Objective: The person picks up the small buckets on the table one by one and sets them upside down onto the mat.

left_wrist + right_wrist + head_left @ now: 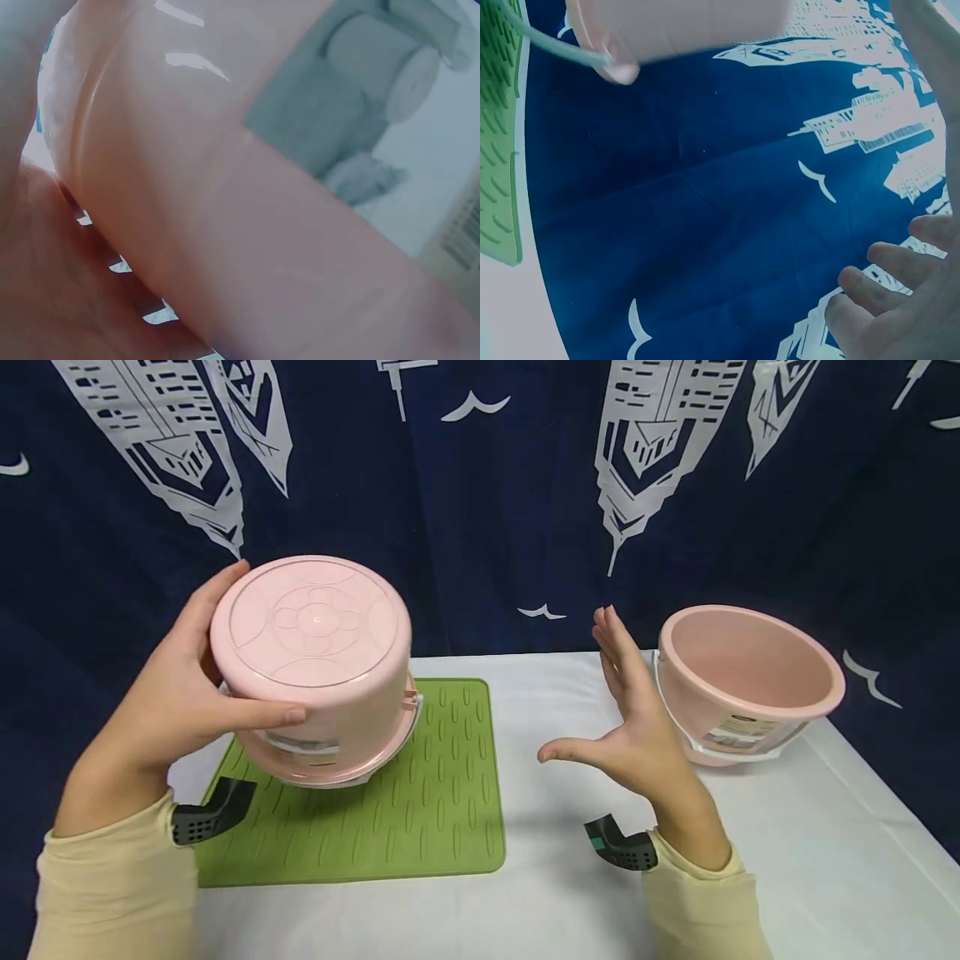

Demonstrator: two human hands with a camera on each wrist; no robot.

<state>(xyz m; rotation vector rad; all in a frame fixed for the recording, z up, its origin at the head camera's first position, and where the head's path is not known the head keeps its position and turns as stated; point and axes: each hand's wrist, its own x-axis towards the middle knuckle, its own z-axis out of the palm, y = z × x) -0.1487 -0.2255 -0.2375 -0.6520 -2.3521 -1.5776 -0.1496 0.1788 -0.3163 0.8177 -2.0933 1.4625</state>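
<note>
My left hand grips a pink plastic bucket held upside down over the green mat, base facing up. The thumb lies across its near side and the fingers reach round its far left side. A white handle hangs by the bucket's lower rim. In the left wrist view a printed label shows on the bucket wall. My right hand is raised over the white table, fingers straight and thumb spread, holding nothing. To its right a second pink bucket stands upright, its white handle lowered at the front.
A green textured mat lies on the table's white cloth, under the raised bucket. Behind the table hangs a dark blue curtain with white building and bird prints. Each wrist wears a black strap.
</note>
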